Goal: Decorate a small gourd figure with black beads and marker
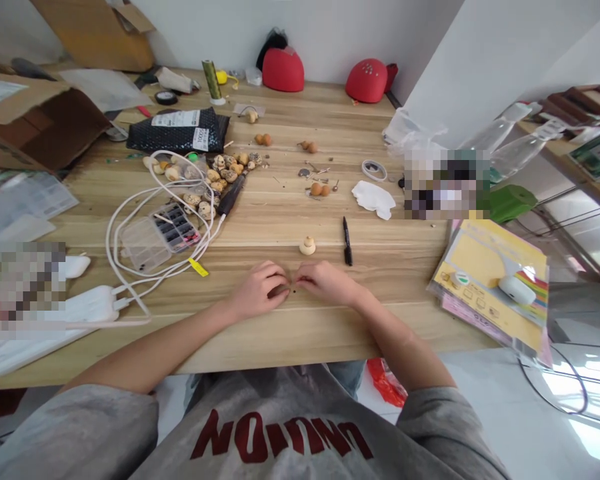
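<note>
My left hand (259, 288) and my right hand (325, 281) rest on the wooden table (290, 200) near its front edge, fingertips meeting in a pinch. Between them sits something tiny and dark that I cannot make out. Just beyond my hands stands a small pale gourd (307, 246). A black pen (347, 241) lies to the right of it. Farther back lies a heap of small gourds (219, 175), with loose brown ones (319, 189) scattered nearby.
A clear compartment box (159, 237) and looping white cables (130, 220) lie at the left by a white power strip (87, 307). A black pouch (180, 130), cardboard boxes (40, 123), two red helmets (283, 70), white tissue (374, 199) and packaged goods (495, 283) surround the work area.
</note>
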`<move>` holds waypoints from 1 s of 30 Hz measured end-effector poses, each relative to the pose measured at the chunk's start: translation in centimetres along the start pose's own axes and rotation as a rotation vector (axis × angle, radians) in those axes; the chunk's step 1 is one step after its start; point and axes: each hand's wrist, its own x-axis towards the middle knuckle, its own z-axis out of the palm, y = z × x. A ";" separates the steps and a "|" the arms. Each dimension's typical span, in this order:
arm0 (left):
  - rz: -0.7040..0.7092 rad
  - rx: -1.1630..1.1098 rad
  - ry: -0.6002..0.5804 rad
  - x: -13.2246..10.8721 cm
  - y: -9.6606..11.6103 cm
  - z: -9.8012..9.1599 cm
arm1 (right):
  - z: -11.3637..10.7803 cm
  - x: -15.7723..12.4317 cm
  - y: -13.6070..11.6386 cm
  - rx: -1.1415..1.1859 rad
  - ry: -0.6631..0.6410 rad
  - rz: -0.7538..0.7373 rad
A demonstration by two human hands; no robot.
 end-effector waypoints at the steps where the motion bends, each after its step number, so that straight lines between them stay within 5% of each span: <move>1: -0.006 -0.008 0.010 0.0 -0.1 0.0 | -0.1 -0.1 0.3 0.007 0.014 0.004; 5: 0.003 -0.019 0.037 -0.3 -0.3 0.1 | -0.3 -0.1 0.9 -0.006 0.011 0.042; 11: 0.117 -0.035 -0.082 0.1 -0.1 0.4 | -0.1 0.2 0.6 0.011 -0.020 0.037; 18: 0.010 -0.060 -0.145 0.8 0.2 0.1 | -0.2 0.3 0.4 0.079 -0.020 0.174; 25: -0.032 0.102 -0.316 2.9 1.4 -0.5 | 0.0 0.3 0.6 0.079 0.018 0.183; 30: -0.060 0.154 -0.321 3.5 1.7 -0.2 | 0.1 0.4 1.0 0.083 0.066 0.202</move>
